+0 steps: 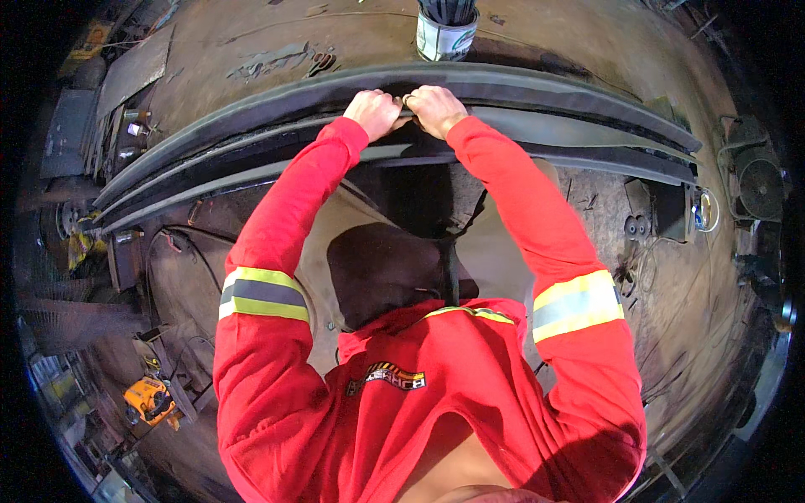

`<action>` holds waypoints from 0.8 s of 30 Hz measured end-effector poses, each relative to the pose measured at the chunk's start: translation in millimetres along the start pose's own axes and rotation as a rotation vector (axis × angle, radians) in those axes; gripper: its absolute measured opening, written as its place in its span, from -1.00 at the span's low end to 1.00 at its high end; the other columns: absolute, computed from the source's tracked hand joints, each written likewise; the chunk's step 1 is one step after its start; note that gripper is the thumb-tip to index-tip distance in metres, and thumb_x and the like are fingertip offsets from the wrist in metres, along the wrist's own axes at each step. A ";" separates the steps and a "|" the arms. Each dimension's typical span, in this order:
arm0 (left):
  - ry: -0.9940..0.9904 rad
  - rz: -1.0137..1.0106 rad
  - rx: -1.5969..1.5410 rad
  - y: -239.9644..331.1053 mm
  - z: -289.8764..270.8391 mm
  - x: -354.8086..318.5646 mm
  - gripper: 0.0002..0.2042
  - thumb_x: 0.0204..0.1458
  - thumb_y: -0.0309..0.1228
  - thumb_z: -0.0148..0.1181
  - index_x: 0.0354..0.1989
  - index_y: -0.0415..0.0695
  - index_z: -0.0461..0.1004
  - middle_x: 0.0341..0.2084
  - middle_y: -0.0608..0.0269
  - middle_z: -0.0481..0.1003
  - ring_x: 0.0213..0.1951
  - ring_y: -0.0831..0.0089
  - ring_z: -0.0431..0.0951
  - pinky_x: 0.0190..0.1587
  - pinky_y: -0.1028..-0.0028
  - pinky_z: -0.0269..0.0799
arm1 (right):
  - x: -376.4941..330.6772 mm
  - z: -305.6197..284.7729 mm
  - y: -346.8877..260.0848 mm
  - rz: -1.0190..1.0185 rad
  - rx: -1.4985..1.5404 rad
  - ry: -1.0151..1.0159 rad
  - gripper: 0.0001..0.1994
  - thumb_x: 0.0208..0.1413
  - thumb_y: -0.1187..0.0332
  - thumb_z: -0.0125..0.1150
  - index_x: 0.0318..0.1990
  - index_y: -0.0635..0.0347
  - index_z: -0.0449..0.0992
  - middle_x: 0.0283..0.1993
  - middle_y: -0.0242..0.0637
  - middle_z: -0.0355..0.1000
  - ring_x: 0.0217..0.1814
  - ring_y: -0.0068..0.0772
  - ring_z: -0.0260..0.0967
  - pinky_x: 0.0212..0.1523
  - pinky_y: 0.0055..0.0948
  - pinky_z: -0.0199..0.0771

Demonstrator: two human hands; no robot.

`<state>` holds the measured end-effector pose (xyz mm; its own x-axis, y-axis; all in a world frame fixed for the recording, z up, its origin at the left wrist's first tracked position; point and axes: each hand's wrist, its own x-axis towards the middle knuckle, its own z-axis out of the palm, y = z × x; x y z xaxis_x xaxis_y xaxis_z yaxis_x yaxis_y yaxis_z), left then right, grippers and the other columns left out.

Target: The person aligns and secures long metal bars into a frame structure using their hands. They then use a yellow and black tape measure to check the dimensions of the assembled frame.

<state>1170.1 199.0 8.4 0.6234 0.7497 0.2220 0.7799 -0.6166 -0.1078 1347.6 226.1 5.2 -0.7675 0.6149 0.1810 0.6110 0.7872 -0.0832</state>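
Note:
Both of my hands are closed and almost touching, over the middle of a set of long dark metal beams (537,85) lying crosswise in front of me. My left hand (375,111) has its fingers curled in, with the thumb side toward the other hand. Knuckles up, my right hand (436,111) is bent over the same spot. A small dark bit shows between them, but what the fingers grip is hidden. Nearer to me runs another long grey metal length (243,178), its middle partly in shadow.
Beyond the beams stands a white bucket (444,40) with dark rods in it. A round-grilled machine (760,186) is at the far right. An orange tool (149,399) lies at lower left, near cables. Flat metal plates (134,74) lie at upper left.

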 end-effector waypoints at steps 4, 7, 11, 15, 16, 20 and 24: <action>-0.052 -0.047 0.000 3.8 7.4 4.8 -0.63 -0.10 -0.05 0.21 -0.45 -0.16 0.49 -0.59 0.12 0.52 -0.47 0.20 0.57 -0.37 0.27 0.49 | -4.8 10.0 0.2 0.004 -0.014 0.036 -0.85 0.03 0.39 0.05 -0.27 0.19 0.49 -0.20 -0.24 0.48 -0.07 -0.24 0.42 -0.01 -0.32 0.42; -0.078 -0.070 0.030 4.8 9.3 10.4 -0.66 -0.13 -0.08 0.23 -0.46 -0.16 0.49 -0.59 0.12 0.52 -0.46 0.18 0.57 -0.35 0.26 0.49 | -2.1 -0.3 14.0 -0.007 0.120 -0.028 -0.76 -0.06 0.26 0.21 -0.30 0.23 0.51 -0.23 -0.13 0.49 -0.09 -0.16 0.44 -0.06 -0.25 0.43; -0.094 -0.147 0.034 8.8 15.2 12.6 -0.69 -0.16 -0.14 0.25 -0.45 -0.16 0.49 -0.55 0.09 0.52 -0.42 0.14 0.57 -0.31 0.22 0.49 | -14.4 -37.7 48.4 0.149 0.518 -0.395 -0.58 -0.14 0.15 0.35 -0.15 0.22 0.57 -0.35 -0.02 0.53 -0.33 -0.11 0.50 -0.26 -0.23 0.44; -0.214 -0.160 -0.061 11.6 -2.8 18.7 -0.62 -0.16 -0.09 0.26 -0.37 -0.18 0.47 -0.43 0.03 0.52 -0.30 0.09 0.55 -0.23 0.18 0.47 | -28.6 -54.6 56.8 0.195 0.517 -0.385 -0.64 -0.09 0.20 0.32 -0.13 0.16 0.59 -0.33 -0.03 0.54 -0.28 -0.09 0.51 -0.24 -0.23 0.45; -0.263 -0.153 -0.104 13.2 -8.1 24.8 -0.60 -0.17 -0.07 0.27 -0.34 -0.19 0.47 -0.40 0.01 0.52 -0.26 0.08 0.54 -0.20 0.18 0.47 | -31.1 -44.0 66.6 0.119 0.474 -0.321 -0.66 -0.09 0.21 0.31 -0.15 0.16 0.59 -0.33 -0.03 0.54 -0.26 -0.09 0.51 -0.23 -0.23 0.46; -0.267 -0.130 -0.261 19.2 -21.7 20.8 -0.43 -0.05 0.14 0.11 -0.20 -0.22 0.48 -0.32 -0.05 0.52 -0.11 0.02 0.47 -0.07 0.15 0.39 | -19.3 -56.8 45.6 0.221 0.305 -0.416 -0.76 -0.15 0.25 0.32 -0.34 0.19 0.60 -0.31 -0.03 0.53 -0.18 -0.08 0.49 -0.18 -0.20 0.46; -0.362 -0.155 -0.390 22.3 -15.0 43.3 -0.44 0.07 0.10 -0.03 -0.42 -0.28 0.51 -0.38 -0.16 0.50 -0.20 -0.06 0.48 -0.12 0.09 0.36 | -24.3 -46.2 42.3 0.168 0.172 -0.286 -0.82 -0.16 0.30 0.32 -0.40 0.18 0.56 -0.27 -0.02 0.50 -0.17 0.00 0.48 -0.17 -0.13 0.47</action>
<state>1213.6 214.1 30.1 0.5358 0.8313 -0.1477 0.8286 -0.4840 0.2816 1401.1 242.3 42.5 -0.6973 0.7052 -0.1283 0.7102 0.6557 -0.2562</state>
